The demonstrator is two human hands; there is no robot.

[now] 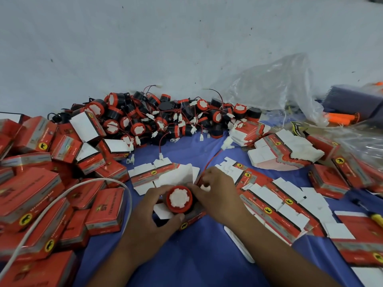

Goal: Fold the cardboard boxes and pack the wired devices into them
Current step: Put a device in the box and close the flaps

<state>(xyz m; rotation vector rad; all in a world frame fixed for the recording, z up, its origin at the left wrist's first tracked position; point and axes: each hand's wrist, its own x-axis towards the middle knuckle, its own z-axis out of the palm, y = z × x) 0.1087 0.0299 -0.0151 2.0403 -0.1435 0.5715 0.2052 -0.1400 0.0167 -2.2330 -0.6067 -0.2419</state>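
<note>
Our left hand point(151, 220) grips the device point(178, 198) at its box point(189, 221); right hand point(219, 193) pinches the connector point(205, 187). We should tuck the wire point(211, 160) in first, then close flaps point(162, 211).

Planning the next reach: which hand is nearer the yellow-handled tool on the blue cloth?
Right. The right hand, pinching a white plug, lies left of the yellow-handled tool across the flat red cartons; the left hand, gripping the red round device, is farther left.
</note>
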